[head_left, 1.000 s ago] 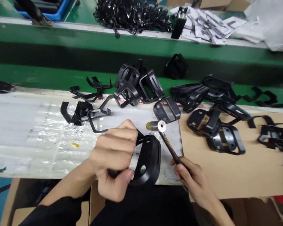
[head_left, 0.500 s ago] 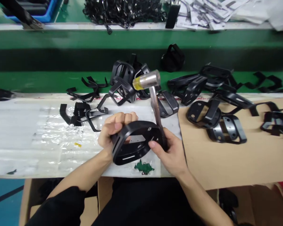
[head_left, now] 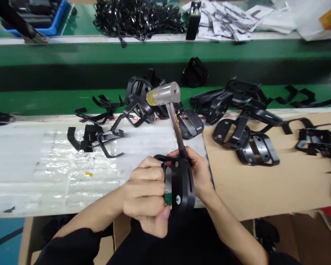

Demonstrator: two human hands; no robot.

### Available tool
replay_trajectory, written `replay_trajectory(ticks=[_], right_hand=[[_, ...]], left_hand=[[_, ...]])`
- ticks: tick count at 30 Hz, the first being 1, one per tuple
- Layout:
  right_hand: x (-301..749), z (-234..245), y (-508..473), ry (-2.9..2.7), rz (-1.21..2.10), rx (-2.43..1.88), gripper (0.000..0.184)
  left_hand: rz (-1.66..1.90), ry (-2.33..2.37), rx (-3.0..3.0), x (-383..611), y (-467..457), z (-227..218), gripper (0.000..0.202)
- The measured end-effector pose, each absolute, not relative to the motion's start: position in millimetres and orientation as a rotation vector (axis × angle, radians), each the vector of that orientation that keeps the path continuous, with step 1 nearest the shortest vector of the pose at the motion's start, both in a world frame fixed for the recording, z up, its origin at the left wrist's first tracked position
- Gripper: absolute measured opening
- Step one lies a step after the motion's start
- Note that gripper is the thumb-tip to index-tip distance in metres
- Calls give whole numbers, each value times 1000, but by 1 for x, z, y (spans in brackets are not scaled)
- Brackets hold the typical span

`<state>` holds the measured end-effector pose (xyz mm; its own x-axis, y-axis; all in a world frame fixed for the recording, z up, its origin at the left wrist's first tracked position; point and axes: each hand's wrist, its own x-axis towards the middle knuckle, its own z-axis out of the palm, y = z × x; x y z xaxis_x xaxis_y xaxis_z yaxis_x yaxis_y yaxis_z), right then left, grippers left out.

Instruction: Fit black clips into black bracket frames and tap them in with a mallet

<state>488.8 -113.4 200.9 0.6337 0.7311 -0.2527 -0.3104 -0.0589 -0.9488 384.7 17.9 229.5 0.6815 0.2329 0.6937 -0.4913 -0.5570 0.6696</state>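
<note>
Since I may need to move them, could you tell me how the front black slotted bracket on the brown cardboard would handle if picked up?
It is probably stiff, not floppy: the front black slotted bracket holds its curved loop shape on the brown cardboard. Its smooth-looking coating may feel slightly slippery. Its curved sides could let it rock if pushed.

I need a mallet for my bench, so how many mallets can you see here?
1: a yellow-tipped mallet, its handle gripped in the right hand, head up, above a black bracket. Others could be hidden under the piles of black parts.
</note>
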Motion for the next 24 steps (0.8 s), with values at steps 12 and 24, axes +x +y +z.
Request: replay_trajectory(ticks=[12,24], right_hand=[[484,200,-112,-376,786,-1455,25],[516,202,-173,-379,958,-1775,47]], left_hand=[[919,-402,1973,388,13,227,34],[644,612,1099,429,77,196,62]])
